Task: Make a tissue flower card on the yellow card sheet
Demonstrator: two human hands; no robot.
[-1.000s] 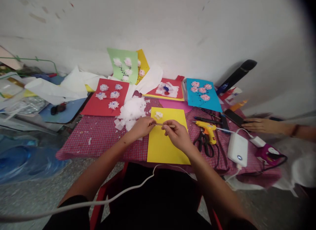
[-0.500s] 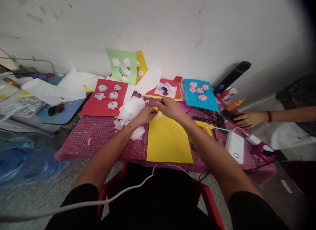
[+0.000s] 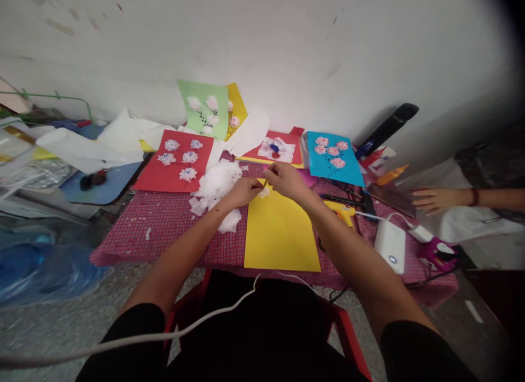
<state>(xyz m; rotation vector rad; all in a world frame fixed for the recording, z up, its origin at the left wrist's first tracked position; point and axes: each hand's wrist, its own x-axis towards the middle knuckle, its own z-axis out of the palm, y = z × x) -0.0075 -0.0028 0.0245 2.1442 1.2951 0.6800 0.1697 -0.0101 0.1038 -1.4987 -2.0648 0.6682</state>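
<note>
A person in a black short-sleeved top sits at a table covered with a red checked cloth, seen from their own head. Both arms reach forward to the top edge of a plain yellow sheet lying flat in front of them. The right hand grips a thin stick between thumb and fingers, slanting down toward a small whitish paper flower near the sheet's top left corner. The left hand is beside that flower with its fingers bunched; whether they pinch anything cannot be told. Just left of the sheet is a loose heap of white paper pieces. Beyond, a red sheet and a blue sheet carry paper flowers, and a green sheet with more leans against the wall. To the right are a yellow glue gun, partly hidden by the right arm, and a white power bank. At far right, another person's hand reaches in, fingers extended, near a dark flat object
</note>
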